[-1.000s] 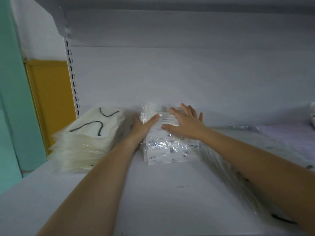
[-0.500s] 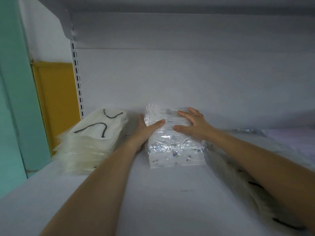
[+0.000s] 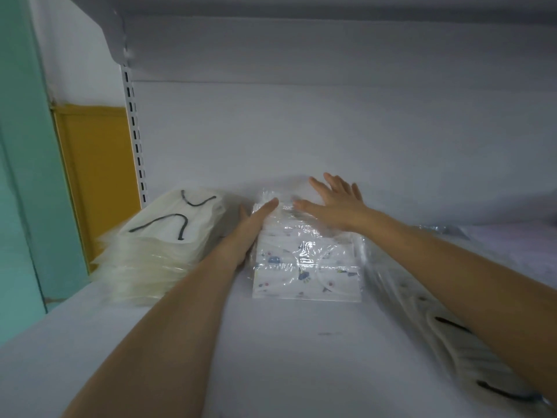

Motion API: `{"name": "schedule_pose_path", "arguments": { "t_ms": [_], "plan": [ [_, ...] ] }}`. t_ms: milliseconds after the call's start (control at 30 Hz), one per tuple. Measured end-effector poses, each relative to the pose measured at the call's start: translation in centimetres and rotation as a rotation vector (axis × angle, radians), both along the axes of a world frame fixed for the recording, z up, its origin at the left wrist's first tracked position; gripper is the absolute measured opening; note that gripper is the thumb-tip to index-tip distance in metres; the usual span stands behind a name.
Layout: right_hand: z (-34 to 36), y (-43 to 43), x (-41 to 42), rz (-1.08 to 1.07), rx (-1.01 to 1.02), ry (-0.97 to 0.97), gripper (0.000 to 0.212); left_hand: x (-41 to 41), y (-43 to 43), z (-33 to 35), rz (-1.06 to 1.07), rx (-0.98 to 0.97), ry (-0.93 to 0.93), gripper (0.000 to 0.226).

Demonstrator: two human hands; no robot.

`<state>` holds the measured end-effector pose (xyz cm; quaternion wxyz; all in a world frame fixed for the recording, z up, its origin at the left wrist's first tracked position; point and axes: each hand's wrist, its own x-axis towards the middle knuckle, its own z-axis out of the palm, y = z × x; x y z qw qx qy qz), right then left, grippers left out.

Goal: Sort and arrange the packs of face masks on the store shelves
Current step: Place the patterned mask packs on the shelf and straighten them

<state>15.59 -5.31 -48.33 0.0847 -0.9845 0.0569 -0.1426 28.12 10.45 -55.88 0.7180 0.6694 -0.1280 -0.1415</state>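
Presently, right fingers [image 3: 319, 187]: straight and spread, raised over the far end of the printed pack; I cannot confirm contact.
Right hand [image 3: 337, 206]: flat, palm down, holding nothing.
Left fingers [image 3: 268, 206]: thumb laid straight across the pack's top; the rest run down its left side, mostly hidden from me.
Left hand [image 3: 250, 227]: braced against that side.
Printed mask packs [image 3: 307, 267]: small clear-wrapped stack, mid-shelf, near the back panel.
Cream mask packs [image 3: 162, 245]: taller stack, black ear loops, just left of my left hand, edges fanned.
Right-hand packs [image 3: 422, 297]: row under the right forearm, blurred.
Progress: I judge three kinds separated; squaring the printed stack is in hand, and the fanned cream edges remain.
Shelf [image 3: 271, 357]: white, flat.
Room: white back panel [image 3: 331, 131], slotted upright [image 3: 135, 140], yellow panel [image 3: 96, 176], teal wall [image 3: 21, 146].
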Motion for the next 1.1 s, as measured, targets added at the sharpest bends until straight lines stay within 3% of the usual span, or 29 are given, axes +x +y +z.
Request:
{"name": "schedule_pose_path", "arguments": {
  "t_ms": [167, 300, 433, 533, 700, 800, 867, 900, 1000, 1033, 1100],
  "plan": [
    [-1.3, 1.1, 0.7, -0.019, -0.137, 0.172, 0.090, 3.7, -0.1, -1.9, -0.012, -0.077, 0.049, 0.115],
    [-0.6, 1.2, 1.1, 0.012, -0.140, 0.023, 0.087, 1.7, 0.1, -0.9, -0.005, -0.125, -0.005, 0.116],
    [-1.4, 1.7, 1.2, 0.042, -0.139, 0.217, 0.087, 0.0, 0.3, -0.2, -0.045, -0.157, -0.019, 0.109],
    [-1.0, 1.8, 1.3, 0.023, -0.086, 0.114, 0.085, -0.8, 0.3, 0.4, -0.060, -0.170, -0.042, 0.094],
    [-1.2, 2.2, 1.1, 0.021, -0.064, 0.195, 0.086, -1.5, 0.2, 0.5, -0.024, -0.136, -0.050, 0.124],
    [-1.2, 2.2, 1.2, 0.013, -0.050, 0.197, 0.087, -1.5, 0.4, 0.9, -0.028, -0.159, -0.080, 0.106],
    [-1.5, 2.1, 1.2, 0.019, -0.062, 0.283, 0.089, -1.1, 0.4, 0.7, -0.033, -0.147, -0.034, 0.126],
    [-1.3, 2.0, 1.4, 0.012, -0.034, 0.276, 0.089, -1.2, 0.3, 0.8, -0.043, -0.143, -0.041, 0.122],
    [-0.9, 1.8, 1.6, -0.046, 0.042, 0.141, 0.088, -2.1, 0.2, 1.0, -0.059, -0.151, -0.086, 0.066],
    [-1.1, 1.8, 1.4, -0.045, 0.028, 0.158, 0.089, -2.0, 0.1, 1.2, -0.029, -0.134, -0.092, 0.067],
    [-1.9, 1.5, 1.2, -0.015, -0.006, 0.250, 0.088, -1.5, 0.1, 1.0, 0.009, -0.077, -0.091, 0.103]
  ]
}}
